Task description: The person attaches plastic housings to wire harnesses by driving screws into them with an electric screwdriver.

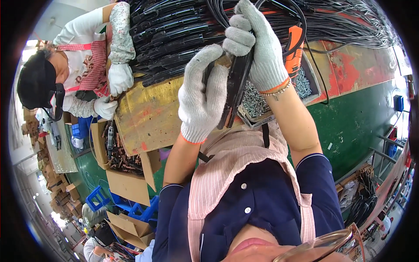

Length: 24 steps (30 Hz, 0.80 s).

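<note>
2 gloved hands, left hand [201,97] and right hand [257,48], clenched around half-hidden black part [235,87].

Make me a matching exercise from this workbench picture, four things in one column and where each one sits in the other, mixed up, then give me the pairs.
Things
1. black flat part
2. tray of small metal screws
3. open cardboard box
4. blue plastic stool

Places
A. on the green floor, lower left
B. gripped between the left hand and right hand
C. beside the bench on the co-worker's side, holding dark parts
D. on the bench, just under the right wrist

Pairs: 1-B, 2-D, 3-C, 4-A
</note>
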Tool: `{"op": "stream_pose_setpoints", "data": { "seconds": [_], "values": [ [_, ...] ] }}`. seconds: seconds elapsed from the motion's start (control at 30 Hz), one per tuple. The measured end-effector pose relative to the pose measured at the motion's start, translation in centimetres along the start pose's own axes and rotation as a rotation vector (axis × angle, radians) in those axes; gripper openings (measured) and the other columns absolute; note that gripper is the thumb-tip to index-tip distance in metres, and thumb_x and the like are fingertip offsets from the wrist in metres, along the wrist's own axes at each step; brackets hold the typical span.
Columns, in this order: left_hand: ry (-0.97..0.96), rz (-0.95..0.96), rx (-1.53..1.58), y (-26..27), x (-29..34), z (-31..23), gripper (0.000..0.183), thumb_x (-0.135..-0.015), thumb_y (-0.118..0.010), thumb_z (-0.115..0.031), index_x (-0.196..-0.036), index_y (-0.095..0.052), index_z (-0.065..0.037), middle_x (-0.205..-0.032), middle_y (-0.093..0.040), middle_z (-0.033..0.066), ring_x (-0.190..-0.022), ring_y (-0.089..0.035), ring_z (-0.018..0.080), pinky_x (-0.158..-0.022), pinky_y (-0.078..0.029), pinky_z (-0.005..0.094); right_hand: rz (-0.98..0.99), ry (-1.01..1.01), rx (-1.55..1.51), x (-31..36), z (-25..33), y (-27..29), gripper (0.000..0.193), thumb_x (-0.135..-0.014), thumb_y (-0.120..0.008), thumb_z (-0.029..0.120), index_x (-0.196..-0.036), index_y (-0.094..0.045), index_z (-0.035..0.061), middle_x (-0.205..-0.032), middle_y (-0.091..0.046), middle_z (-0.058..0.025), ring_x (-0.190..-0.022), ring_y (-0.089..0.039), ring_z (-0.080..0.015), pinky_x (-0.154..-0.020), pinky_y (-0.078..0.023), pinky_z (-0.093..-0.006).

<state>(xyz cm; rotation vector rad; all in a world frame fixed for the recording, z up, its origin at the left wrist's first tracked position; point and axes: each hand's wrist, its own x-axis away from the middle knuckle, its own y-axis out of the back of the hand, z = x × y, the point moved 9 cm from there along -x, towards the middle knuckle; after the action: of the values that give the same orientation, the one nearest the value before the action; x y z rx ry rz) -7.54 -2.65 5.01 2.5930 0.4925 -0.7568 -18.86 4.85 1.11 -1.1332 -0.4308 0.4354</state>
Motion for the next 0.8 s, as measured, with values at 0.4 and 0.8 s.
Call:
{"op": "stream_pose_setpoints", "data": {
  "seconds": [0.4,0.8],
  "values": [
    [-0.223,-0.079,-0.022,0.1,0.3,-2.1,0.021,-0.087,-0.060,0.008,-0.107,-0.061,0.004,-0.098,-0.069,0.0171,-0.086,-0.069,0.0249,-0.080,-0.053,0.0291,0.082,0.005,0.019,0.9,1.0,-2.6,0.011,-0.099,-0.053,0.018,-0.091,-0.046,0.0164,-0.064,-0.037,0.0061,-0.046,-0.034,-0.0052,-0.041,-0.028,-0.0219],
    [0.377,0.199,0.347,-6.8,4.5,5.1,0.083,-0.079,-0.056,0.011,-0.143,-0.009,-0.008,-0.116,-0.051,0.0185,-0.076,-0.064,0.0181,-0.061,-0.057,0.0317,0.120,0.191,0.593,2.2,3.5,-4.0,0.070,-0.088,-0.070,0.026,-0.137,-0.031,-0.0048,-0.083,-0.059,-0.0059,-0.065,-0.057,-0.0106,-0.057,-0.048,-0.0247]
  ]
}}
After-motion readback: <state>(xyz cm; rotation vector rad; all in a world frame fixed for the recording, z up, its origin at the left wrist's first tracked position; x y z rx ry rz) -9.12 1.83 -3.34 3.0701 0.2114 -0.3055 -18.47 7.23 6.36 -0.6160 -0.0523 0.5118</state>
